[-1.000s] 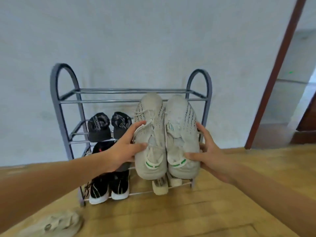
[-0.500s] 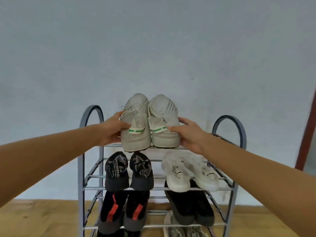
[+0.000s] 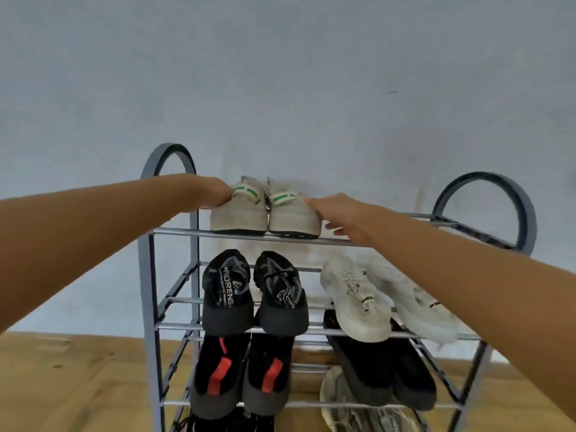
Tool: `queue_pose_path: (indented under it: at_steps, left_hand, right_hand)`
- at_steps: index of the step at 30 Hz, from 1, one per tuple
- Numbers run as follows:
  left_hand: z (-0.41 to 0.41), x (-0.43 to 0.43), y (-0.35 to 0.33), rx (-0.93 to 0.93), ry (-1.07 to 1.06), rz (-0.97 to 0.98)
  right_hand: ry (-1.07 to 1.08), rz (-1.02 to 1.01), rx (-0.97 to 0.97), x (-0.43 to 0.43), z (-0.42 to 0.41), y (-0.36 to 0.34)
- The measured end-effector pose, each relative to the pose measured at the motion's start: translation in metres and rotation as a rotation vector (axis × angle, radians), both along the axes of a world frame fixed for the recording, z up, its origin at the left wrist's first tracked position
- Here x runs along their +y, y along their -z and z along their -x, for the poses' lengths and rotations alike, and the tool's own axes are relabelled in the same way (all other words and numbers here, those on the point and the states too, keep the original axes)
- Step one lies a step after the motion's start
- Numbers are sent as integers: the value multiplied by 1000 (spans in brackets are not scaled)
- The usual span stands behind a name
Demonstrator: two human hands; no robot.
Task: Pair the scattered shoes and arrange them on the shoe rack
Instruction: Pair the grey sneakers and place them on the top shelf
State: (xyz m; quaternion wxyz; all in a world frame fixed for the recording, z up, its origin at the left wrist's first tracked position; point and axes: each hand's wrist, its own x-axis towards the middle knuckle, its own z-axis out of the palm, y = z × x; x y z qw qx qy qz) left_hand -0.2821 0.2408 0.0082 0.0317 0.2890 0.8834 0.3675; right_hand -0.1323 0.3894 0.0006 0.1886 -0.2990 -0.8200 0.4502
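Note:
A pair of beige sneakers with green heel stripes stands heels-out on the top shelf of the grey metal shoe rack point(image 3: 174, 231), left of middle. My left hand point(image 3: 212, 193) is curled against the outer side of the left sneaker point(image 3: 238, 213). At the outer side of the right sneaker point(image 3: 293, 218), my right hand point(image 3: 339, 213) touches the shoe with its fingertips, fingers loose and thumb hanging apart over the front bar.
The second shelf holds a black pair point(image 3: 227, 294) and a white pair point(image 3: 355, 297). Below are black shoes with red tabs point(image 3: 218, 369) and a dark pair point(image 3: 374, 363); a greyish pair point(image 3: 343, 410) sits lowest. The rack stands on a wooden floor point(image 3: 78, 385) against a pale wall.
The beige pair went from being held upright in front of the rack, up onto the top shelf, where it now rests flat. My right hand's hold has loosened.

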Motion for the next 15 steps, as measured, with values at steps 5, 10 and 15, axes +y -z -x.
queue_pose_path:
  at_steps: [5, 10, 15]
  left_hand:
    - [-41, -31, 26, 305, 62, -440]
    - [-124, -72, 133, 728, 499, -514]
    - [-204, -87, 278, 354, 728, -306]
  right_hand:
    - [26, -226, 411, -39, -52, 30]
    - [-175, -412, 400, -93, -125, 132]
    - [-218, -94, 50, -124, -191, 280]
